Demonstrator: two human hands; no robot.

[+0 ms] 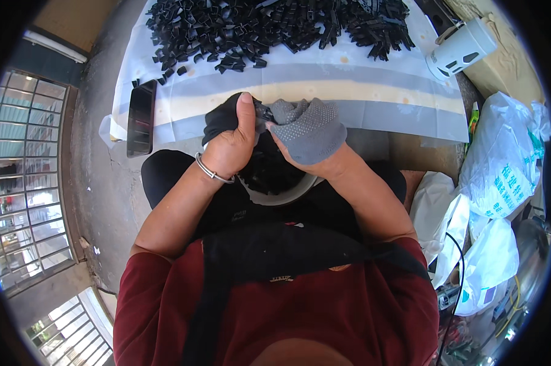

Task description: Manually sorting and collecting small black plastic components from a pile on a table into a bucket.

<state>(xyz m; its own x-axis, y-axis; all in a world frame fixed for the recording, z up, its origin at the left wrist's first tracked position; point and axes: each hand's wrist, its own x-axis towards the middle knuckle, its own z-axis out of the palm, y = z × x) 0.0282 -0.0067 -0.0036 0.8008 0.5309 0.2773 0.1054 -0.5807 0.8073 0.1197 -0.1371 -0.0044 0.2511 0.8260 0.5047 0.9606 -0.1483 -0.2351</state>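
Note:
My left hand point(231, 131), in a black glove that leaves the thumb bare, is closed with the thumb on top. My right hand point(309, 130), in a grey dotted glove, is closed too, its fingers curled toward the left. A small black piece point(265, 113) sits between the fingertips of both hands; its exact shape is partly hidden by them. Just below, between my legs, a pale round tub point(282, 199) holds black pieces point(274, 174).
A large heap of small black plastic-looking pieces point(226, 30) covers the far part of the cloth-covered table point(403, 116). A dark phone point(141, 119) lies at its left edge. On the right stand a white cylindrical container point(461, 49) and stuffed plastic bags point(501, 158). A barred window point(25, 165) is at left.

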